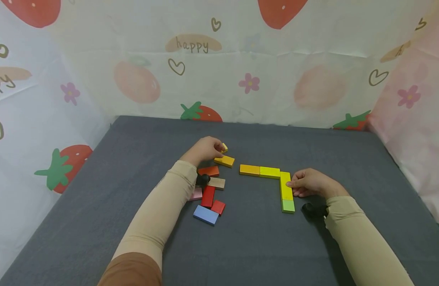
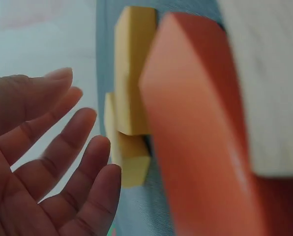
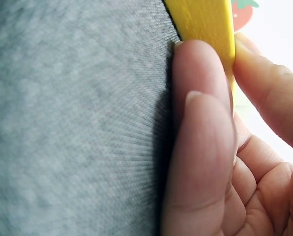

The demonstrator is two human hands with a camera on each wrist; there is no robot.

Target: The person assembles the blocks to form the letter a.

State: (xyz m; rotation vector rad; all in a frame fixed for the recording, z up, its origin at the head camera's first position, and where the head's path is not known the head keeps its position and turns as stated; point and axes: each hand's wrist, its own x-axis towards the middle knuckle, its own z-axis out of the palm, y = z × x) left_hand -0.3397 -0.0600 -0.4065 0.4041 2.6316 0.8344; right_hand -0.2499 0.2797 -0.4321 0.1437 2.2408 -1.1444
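Just past the lime-green rectangular block (image 1: 288, 206), butted up against it on the grey cloth-covered tabletop (image 1: 248, 246), sits a bright yellow rectangular wooden block (image 1: 285, 193), pinched between thumb and fingers of the person's right hand (image 1: 314, 183). Farther beyond the green one, a lemon-yellow rectangular block (image 1: 270, 172) and an amber rectangular block (image 1: 249, 170) run off left, so it's basically an L. Well left of green and farther back, the left hand's (image 1: 203, 150) fingers are loosely apart, just beside a golden-yellow rectangular block (image 1: 224, 161). Also left of green: an orange rectangular block (image 1: 209, 171) and a blue rectangular block (image 1: 206, 215).
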